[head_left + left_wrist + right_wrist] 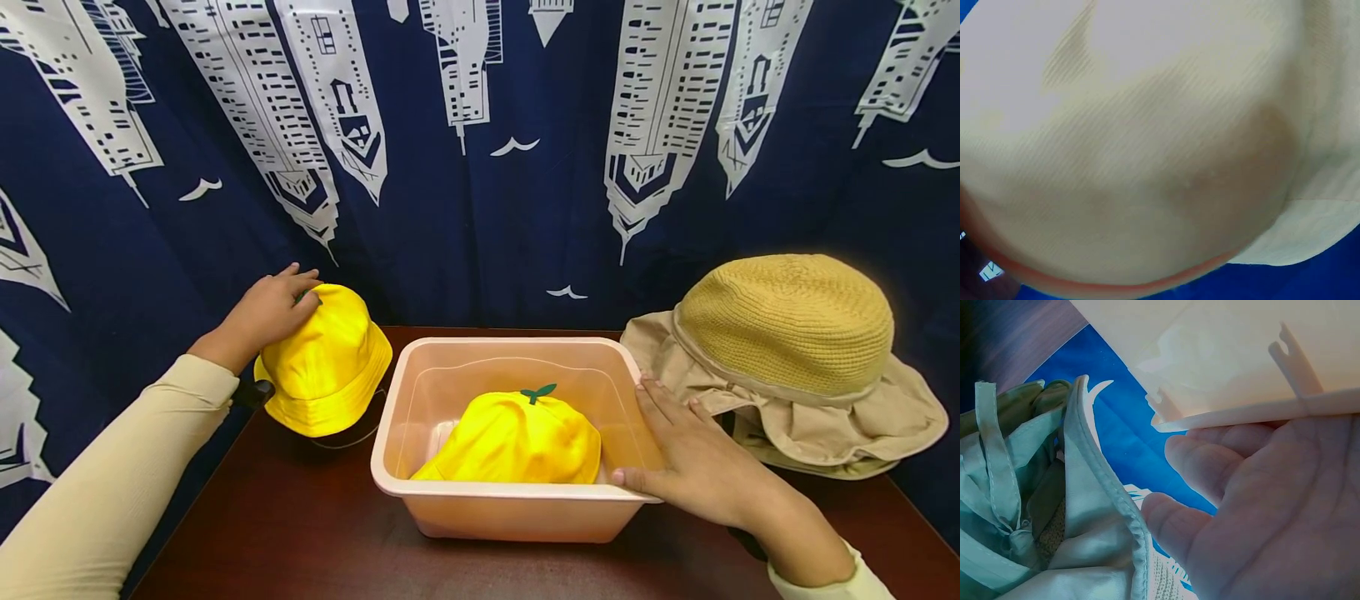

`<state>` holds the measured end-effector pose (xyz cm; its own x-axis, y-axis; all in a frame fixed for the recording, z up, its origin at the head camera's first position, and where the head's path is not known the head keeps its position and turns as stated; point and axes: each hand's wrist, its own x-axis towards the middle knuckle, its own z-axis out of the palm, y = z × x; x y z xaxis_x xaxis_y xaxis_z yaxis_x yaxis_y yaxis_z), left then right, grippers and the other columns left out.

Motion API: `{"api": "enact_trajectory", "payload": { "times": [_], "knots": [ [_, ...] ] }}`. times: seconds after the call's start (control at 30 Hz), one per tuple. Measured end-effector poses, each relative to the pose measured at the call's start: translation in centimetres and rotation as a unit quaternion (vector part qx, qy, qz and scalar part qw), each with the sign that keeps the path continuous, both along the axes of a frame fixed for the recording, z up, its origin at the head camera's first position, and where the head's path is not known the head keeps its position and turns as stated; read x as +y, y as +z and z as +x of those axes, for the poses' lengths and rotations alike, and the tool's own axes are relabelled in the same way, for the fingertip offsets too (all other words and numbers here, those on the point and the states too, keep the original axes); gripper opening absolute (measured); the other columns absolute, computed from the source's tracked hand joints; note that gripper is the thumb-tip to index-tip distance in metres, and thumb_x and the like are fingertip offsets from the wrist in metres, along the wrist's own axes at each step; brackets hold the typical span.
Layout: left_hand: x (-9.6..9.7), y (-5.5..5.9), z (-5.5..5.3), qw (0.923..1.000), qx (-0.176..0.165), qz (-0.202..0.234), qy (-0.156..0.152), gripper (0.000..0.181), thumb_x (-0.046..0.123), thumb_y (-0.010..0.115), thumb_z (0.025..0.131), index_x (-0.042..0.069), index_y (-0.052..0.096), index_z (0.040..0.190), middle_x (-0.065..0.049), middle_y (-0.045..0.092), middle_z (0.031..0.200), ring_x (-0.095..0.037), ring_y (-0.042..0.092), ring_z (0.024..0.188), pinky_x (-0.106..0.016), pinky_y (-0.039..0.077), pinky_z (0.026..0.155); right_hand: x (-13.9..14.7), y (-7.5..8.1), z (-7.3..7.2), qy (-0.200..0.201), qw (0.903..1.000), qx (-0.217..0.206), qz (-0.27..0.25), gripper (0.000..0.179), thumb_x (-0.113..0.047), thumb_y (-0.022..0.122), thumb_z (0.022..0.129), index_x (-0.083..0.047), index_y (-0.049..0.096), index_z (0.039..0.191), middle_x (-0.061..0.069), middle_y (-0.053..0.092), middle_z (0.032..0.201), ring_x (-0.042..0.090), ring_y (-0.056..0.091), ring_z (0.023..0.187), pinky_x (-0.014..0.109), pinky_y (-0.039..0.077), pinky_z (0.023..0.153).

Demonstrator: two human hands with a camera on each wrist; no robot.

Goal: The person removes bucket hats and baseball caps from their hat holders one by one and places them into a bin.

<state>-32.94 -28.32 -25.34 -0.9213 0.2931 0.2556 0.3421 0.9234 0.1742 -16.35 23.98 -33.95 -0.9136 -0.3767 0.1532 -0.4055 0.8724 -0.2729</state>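
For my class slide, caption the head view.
Left hand on one yellow hat, right hand on pink bin with a second hat inside.

Looking like a home, exact room unclear: navy skyline-print fabric (480,267) is hanging at 12 o'clock, reddish-brown table (480,571) is standing at 6, sun hat (795,325) is sitting at 3.

Tub (517,517), straw hat (787,325) on table (300,525)

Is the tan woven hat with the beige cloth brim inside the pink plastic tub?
No, the tan woven hat sits outside, to the right of the pink plastic tub, while a yellow cloth hat lies inside it.
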Motion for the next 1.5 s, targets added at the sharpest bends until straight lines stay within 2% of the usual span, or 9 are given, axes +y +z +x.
{"api": "enact_trajectory", "payload": {
  "times": [0.13,0.3,0.5,0.67,0.9,1.1,1.5],
  "knots": [
    [0.2,-0.2,0.1,0.9998,0.019,-0.008,0.006,0.047,0.02,0.037,0.102,-0.007,0.054,0.137,-0.022,0.046,0.147,-0.041,0.025,0.145,-0.063,0.014,0.115,0.0,-0.1,0.0,0.0,1.0,0.001,-0.003,0.108,-0.07,0.059,0.086,0.006,0.025,0.154,0.022,0.019,0.161,0.04,0.02,0.147,0.062,0.011,0.116],
    [0.2,-0.2,0.4,0.9974,0.052,-0.049,0.003,0.045,0.021,0.037,0.104,-0.003,0.057,0.135,-0.021,0.046,0.147,-0.043,0.023,0.145,-0.064,0.007,0.116,0.0,-0.2,0.0,-0.001,1.0,0.002,0.001,0.107,-0.071,0.058,0.086,0.006,0.025,0.154,0.022,0.018,0.162,0.04,0.02,0.147,0.061,0.011,0.116],
    [0.4,-0.4,0.7,0.9906,0.105,-0.087,0.009,0.041,0.023,0.039,0.106,0.0,0.061,0.133,-0.018,0.049,0.146,-0.043,0.024,0.145,-0.064,0.002,0.116,0.1,-0.2,-0.1,-0.002,1.0,0.005,0.005,0.107,-0.07,0.058,0.086,0.006,0.025,0.154,0.022,0.019,0.162,0.04,0.021,0.146,0.064,0.014,0.114],
    [0.3,-0.2,1.0,0.9847,0.133,-0.112,0.005,0.038,0.02,0.042,0.105,0.001,0.061,0.132,-0.017,0.05,0.146,-0.041,0.025,0.145,-0.064,0.002,0.116,0.1,-0.2,0.0,-0.001,1.0,0.007,0.001,0.106,-0.07,0.058,0.086,0.006,0.026,0.153,0.022,0.02,0.161,0.041,0.021,0.146,0.063,0.014,0.115],
    [0.2,0.6,1.6,0.9781,0.154,-0.139,-0.018,0.038,0.019,0.046,0.105,0.004,0.057,0.138,-0.014,0.048,0.148,-0.038,0.025,0.146,-0.061,0.0,0.117,0.1,-0.2,0.0,0.001,0.9999,0.013,0.002,0.106,-0.069,0.058,0.087,0.007,0.027,0.153,0.023,0.02,0.161,0.041,0.022,0.146,0.064,0.016,0.114],
    [0.0,0.7,2.0,0.9749,0.163,-0.147,-0.039,0.039,0.019,0.048,0.105,0.003,0.056,0.139,-0.014,0.048,0.148,-0.037,0.024,0.147,-0.059,0.002,0.118,0.1,-0.2,0.0,-0.003,1.0,0.005,-0.003,0.106,-0.069,0.058,0.087,0.007,0.026,0.153,0.023,0.02,0.161,0.04,0.021,0.146,0.062,0.013,0.115],
    [0.1,1.2,2.6,0.9747,0.181,-0.127,-0.033,0.039,0.02,0.049,0.105,0.001,0.055,0.139,-0.015,0.05,0.147,-0.033,0.023,0.148,-0.056,0.001,0.119,0.1,-0.2,0.0,-0.003,1.0,0.008,-0.002,0.104,-0.067,0.059,0.087,0.007,0.026,0.153,0.023,0.019,0.161,0.041,0.02,0.147,0.061,0.012,0.116]
  ]
}}
